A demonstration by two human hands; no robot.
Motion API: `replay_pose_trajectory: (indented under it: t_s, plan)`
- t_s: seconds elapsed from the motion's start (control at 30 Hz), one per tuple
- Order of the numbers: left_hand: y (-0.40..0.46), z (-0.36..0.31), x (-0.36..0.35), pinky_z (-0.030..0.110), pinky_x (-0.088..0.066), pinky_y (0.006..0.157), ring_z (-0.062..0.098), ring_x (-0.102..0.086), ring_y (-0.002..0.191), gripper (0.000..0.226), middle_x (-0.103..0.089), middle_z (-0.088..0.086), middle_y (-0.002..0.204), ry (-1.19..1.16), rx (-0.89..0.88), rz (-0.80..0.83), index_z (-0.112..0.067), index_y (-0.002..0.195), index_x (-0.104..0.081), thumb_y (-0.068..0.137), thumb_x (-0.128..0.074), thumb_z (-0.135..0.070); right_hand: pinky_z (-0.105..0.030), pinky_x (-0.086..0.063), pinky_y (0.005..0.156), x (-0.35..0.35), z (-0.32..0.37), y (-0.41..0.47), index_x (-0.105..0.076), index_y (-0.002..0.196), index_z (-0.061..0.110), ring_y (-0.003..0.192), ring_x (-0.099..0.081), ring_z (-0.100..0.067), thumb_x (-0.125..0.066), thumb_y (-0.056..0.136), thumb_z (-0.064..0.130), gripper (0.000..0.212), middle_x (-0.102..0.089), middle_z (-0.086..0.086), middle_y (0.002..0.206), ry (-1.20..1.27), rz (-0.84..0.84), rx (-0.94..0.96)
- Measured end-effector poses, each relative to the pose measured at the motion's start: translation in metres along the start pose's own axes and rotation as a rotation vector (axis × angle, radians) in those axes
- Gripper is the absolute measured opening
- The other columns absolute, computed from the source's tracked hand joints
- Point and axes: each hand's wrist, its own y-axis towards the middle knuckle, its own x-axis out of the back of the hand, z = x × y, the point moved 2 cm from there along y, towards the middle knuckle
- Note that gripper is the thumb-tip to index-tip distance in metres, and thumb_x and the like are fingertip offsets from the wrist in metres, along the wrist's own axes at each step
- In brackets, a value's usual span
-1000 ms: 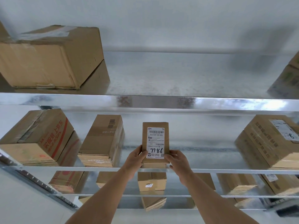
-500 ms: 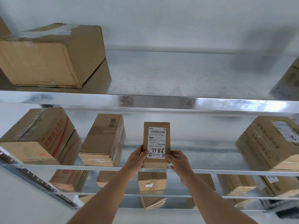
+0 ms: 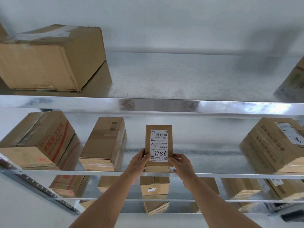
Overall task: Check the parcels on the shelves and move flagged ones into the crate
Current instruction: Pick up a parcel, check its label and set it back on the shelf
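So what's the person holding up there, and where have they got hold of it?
A small parcel with a label marked 7786. The left hand and right hand grip its lower corners, one on each side, thumbs on the front.

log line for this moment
step: label check | parcel: upright on shelf | left hand + right hand: hold parcel | crate: unseen

a small brown parcel with a white label marked 7786 is being held upright by the left hand and right hand at the middle shelf, among other cartons.
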Motion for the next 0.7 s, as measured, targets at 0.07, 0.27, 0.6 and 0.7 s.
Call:
replay_pose_trajectory:
  t_s: [0.07,0.27,0.6,0.7]
  plan:
    - [0.002,0.000,0.000,0.020,-0.053,0.078,0.008,-0.067,0.112,0.039,-0.074,-0.004,0.123,0.003,-0.002,0.002,-0.030,0.147,-0.052,0.108,-0.053,-0.025,-0.025,-0.051,0.073,0.000,0.001,0.000,-0.063,0.114,0.016,0.101,-0.069,-0.014,-0.068,0.097,0.021,0.018,-0.075,-0.001,0.110,0.001,-0.001,0.000]
    - [0.014,0.002,0.002,0.027,-0.057,0.090,0.011,-0.068,0.115,0.039,-0.075,-0.007,0.123,0.048,-0.014,-0.015,-0.028,0.146,-0.055,0.107,-0.055,-0.027,-0.022,-0.050,0.070,-0.002,0.007,0.003,-0.062,0.114,0.016,0.098,-0.069,-0.011,-0.067,0.098,0.021,0.017,-0.074,-0.001,0.110,-0.008,-0.005,0.003]
    - [0.022,-0.003,-0.003,0.037,-0.058,0.100,0.020,-0.066,0.116,0.033,-0.070,-0.003,0.126,0.085,-0.027,-0.028,-0.030,0.142,-0.054,0.111,-0.043,-0.025,-0.021,-0.049,0.064,-0.011,0.018,0.015,-0.062,0.131,0.021,0.094,-0.065,-0.011,-0.053,0.105,0.023,0.028,-0.070,0.003,0.112,-0.175,-0.012,0.063]
    - [0.021,-0.004,-0.004,0.027,-0.060,0.084,0.019,-0.068,0.111,0.032,-0.071,-0.001,0.123,0.087,-0.019,-0.015,-0.032,0.140,-0.054,0.113,-0.038,-0.027,-0.022,-0.050,0.070,-0.014,0.018,0.018,-0.063,0.135,0.020,0.100,-0.065,-0.014,-0.051,0.105,0.024,0.032,-0.070,0.002,0.115,-0.199,-0.020,0.071]
